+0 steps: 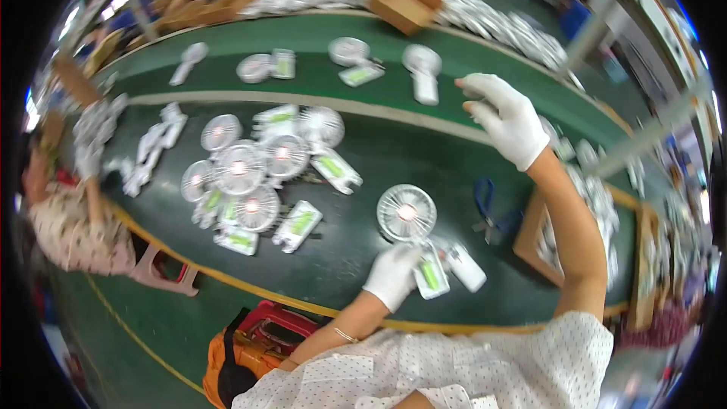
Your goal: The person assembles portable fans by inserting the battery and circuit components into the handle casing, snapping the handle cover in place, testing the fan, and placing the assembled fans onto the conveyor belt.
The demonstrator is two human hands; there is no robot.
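My left hand [392, 276], in a white glove with bare fingertips, is closed at the neck of a white handheld fan [407, 213] lying on the dark green table. The fan's open handle shows a green part inside [431, 274]. Beside it lies a loose white handle cover [466, 267]. My right hand [506, 120], gloved the same way, is raised over the far side with thumb and fingers apart and nothing between them. Nearest to it, on the green conveyor belt, is another white fan [422, 72].
Several opened fans are heaped [241, 169] left of centre. Blue-handled pliers [487, 212] lie right of the fan, near a cardboard box [536, 238] of white parts. More fans [349, 51] rest on the belt. A co-worker [79, 220] sits at the left.
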